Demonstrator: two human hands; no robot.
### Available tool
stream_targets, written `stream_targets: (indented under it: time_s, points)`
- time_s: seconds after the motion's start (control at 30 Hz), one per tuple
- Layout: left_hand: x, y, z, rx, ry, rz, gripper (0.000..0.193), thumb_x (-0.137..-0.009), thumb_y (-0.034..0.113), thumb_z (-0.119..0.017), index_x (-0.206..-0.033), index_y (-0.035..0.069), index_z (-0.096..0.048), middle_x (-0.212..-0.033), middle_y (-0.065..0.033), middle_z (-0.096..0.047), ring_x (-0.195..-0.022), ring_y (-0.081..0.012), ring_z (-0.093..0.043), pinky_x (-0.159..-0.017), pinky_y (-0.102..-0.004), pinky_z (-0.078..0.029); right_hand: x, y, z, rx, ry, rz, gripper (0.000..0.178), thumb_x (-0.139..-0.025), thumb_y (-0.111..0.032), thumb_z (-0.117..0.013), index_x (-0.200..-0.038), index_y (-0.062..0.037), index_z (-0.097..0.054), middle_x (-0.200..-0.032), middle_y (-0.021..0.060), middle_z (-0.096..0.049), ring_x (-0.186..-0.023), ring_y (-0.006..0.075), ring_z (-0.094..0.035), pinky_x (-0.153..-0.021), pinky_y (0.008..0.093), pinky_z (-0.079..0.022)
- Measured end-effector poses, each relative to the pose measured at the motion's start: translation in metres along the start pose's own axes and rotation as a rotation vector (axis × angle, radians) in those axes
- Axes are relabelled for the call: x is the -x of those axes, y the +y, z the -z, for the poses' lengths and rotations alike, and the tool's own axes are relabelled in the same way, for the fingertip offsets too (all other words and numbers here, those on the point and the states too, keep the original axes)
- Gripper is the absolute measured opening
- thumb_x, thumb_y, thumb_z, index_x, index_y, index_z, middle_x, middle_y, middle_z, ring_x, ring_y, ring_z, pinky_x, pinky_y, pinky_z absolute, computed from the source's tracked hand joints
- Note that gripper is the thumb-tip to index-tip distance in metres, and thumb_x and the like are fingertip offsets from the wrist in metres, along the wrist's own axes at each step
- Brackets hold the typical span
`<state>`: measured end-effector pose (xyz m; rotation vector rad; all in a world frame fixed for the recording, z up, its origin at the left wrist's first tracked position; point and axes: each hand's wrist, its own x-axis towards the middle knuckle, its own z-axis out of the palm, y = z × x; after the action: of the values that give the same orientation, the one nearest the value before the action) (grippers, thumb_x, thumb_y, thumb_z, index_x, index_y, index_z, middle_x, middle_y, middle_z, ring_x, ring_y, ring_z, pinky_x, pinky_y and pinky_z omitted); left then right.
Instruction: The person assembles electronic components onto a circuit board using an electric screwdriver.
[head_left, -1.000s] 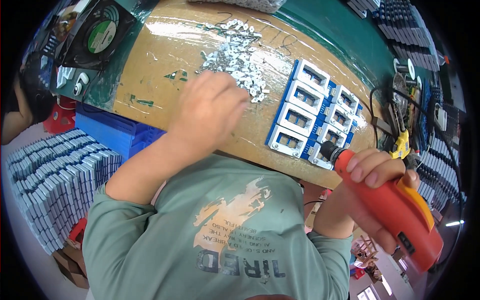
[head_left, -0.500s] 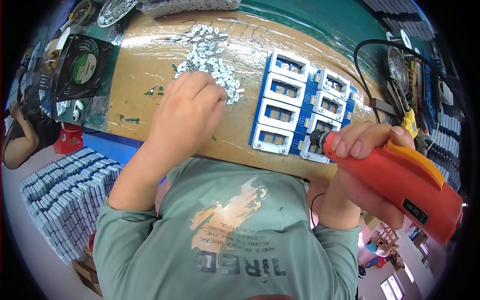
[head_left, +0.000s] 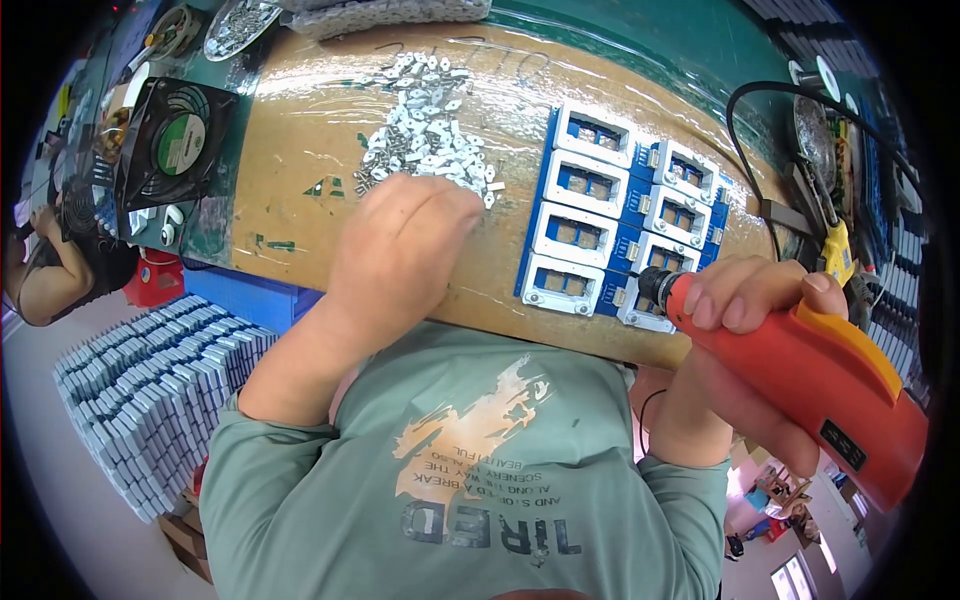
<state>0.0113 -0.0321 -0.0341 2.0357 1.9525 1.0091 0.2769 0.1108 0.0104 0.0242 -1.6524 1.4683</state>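
In the head view, the left hand (head_left: 405,255) has fingers bunched below the upper-centre heap of white clips (head_left: 425,122), any pinch hidden; the right hand (head_left: 750,297) wraps its grip round a red screwdriver (head_left: 805,375). Right of centre, white frames (head_left: 560,301) sit on blue boards (head_left: 621,238), some corners showing screws, while loose clips remain; an upper-left dish (head_left: 212,57) holds small metallic bits

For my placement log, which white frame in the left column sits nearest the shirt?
The bottom white frame; the other three lie farther from the shirt.
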Motion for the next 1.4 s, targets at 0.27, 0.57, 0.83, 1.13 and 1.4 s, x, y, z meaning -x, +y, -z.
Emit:
stream_targets:
  time_s: [0.27, 0.57, 0.83, 1.13, 1.4]
  points:
    - [0.0017, -0.0058, -0.0081, -0.056, 0.072, -0.016, 0.018, -0.077, 0.007, -0.081, -0.090, 0.009, -0.068, -0.091, -0.0050, -0.063, -0.084, -0.0266, -0.059, -0.076, -0.0388, -0.046, 0.0032, 0.0014, -0.0019, -0.025, -0.020, -0.019, 0.121, -0.075, -0.084, -0.070, -0.153, 0.0015, -0.036, -0.105, 0.0141, -0.058, -0.084, 0.0265, -0.061, -0.071, 0.0373, -0.051]
    - [-0.0007, -0.0069, -0.0092, -0.069, 0.036, 0.021, 0.018, -0.076, 0.011, -0.083, -0.088, 0.012, -0.069, -0.091, -0.0034, -0.063, -0.085, -0.0250, -0.060, -0.077, -0.0384, -0.044, 0.0024, -0.0037, -0.0046, 0.000, -0.010, -0.041, 0.122, -0.072, -0.085, -0.071, -0.152, -0.0007, -0.037, -0.105, 0.0131, -0.056, -0.083, 0.0260, -0.060, -0.070, 0.0377, -0.050]
    - [-0.0019, -0.0084, -0.0098, -0.052, 0.038, 0.033, 0.016, -0.077, 0.012, -0.082, -0.087, 0.013, -0.069, -0.091, -0.0017, -0.065, -0.085, -0.0241, -0.061, -0.077, -0.0382, -0.044, 0.0001, -0.0073, -0.0013, 0.020, -0.048, -0.092, 0.125, -0.069, -0.088, -0.070, -0.153, -0.0010, -0.037, -0.105, 0.0126, -0.056, -0.083, 0.0259, -0.060, -0.070, 0.0373, -0.050]
    - [-0.0011, -0.0088, -0.0109, -0.035, 0.029, 0.040, 0.015, -0.077, 0.014, -0.082, -0.086, 0.014, -0.070, -0.089, -0.0009, -0.065, -0.086, -0.0235, -0.061, -0.077, -0.0381, -0.043, 0.0009, -0.0038, 0.0007, -0.030, -0.044, -0.072, 0.126, -0.068, -0.089, -0.070, -0.152, -0.0005, -0.038, -0.105, 0.0128, -0.057, -0.083, 0.0261, -0.060, -0.069, 0.0371, -0.050]
    - [0.0008, -0.0055, -0.0100, -0.082, 0.023, 0.068, 0.015, -0.079, 0.013, -0.081, -0.088, 0.013, -0.070, -0.090, -0.0009, -0.065, -0.088, -0.0240, -0.061, -0.079, -0.0384, -0.044, 0.0011, -0.0037, 0.0019, -0.042, -0.069, -0.083, 0.125, -0.069, -0.087, -0.072, -0.154, -0.0010, -0.036, -0.107, 0.0129, -0.057, -0.084, 0.0257, -0.059, -0.070, 0.0370, -0.049]
